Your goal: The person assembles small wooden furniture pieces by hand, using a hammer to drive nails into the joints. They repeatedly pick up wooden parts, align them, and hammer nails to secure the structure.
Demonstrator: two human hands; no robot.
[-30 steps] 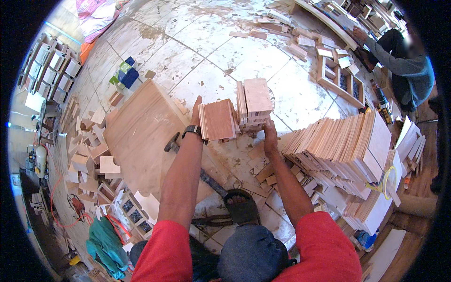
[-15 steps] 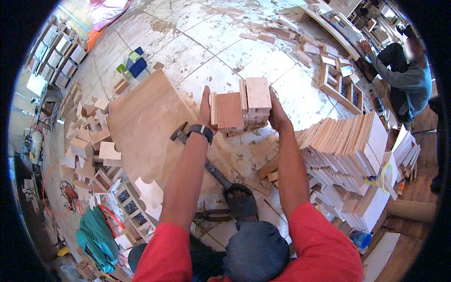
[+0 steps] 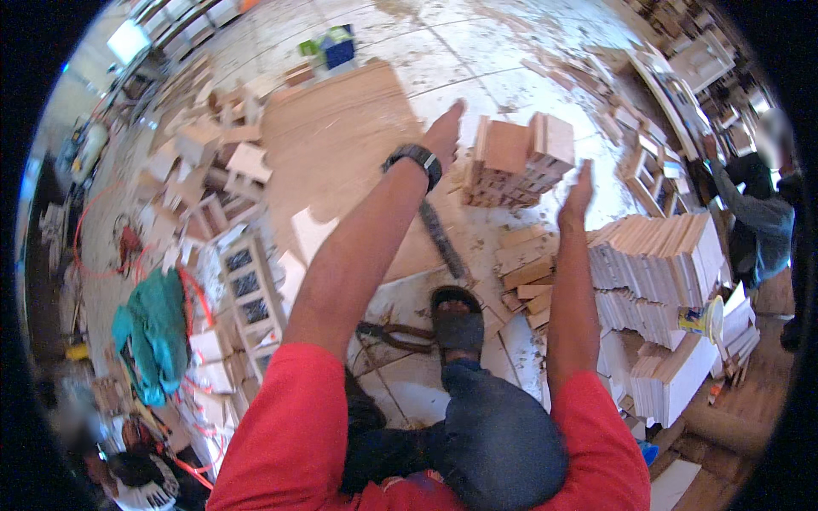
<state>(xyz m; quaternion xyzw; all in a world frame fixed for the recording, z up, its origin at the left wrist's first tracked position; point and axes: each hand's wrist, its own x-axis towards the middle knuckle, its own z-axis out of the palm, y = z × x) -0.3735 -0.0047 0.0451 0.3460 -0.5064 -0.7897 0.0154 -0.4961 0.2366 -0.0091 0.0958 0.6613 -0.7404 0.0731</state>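
Observation:
A stack of small wooden pieces (image 3: pixel 514 175) stands on the floor in front of me, taller on its right side. My left hand (image 3: pixel 445 136), below a black wristwatch (image 3: pixel 415 164), is held off the stack's left side with fingers stretched out. On the other side my right hand (image 3: pixel 578 198) is also flat and apart from the wood, palm facing it. Neither holds anything. Under my left forearm lies a hammer (image 3: pixel 441 240); its handle shows, while its head is hidden behind my wrist. A large plywood board (image 3: pixel 341 128) lies left of the stack.
Tall piles of thin wooden panels (image 3: pixel 656 260) stand to my right. Loose wooden boxes and offcuts (image 3: pixel 200 157) heap up at the left, near a green cloth (image 3: pixel 153 336). Pincers (image 3: pixel 400 336) lie by my sandalled foot (image 3: pixel 458 319). Another person (image 3: pixel 758 209) sits at the far right.
Both hands have come away from the sides of the wooden stack and opened outward. The view has shifted, so the surroundings sit further right in the picture.

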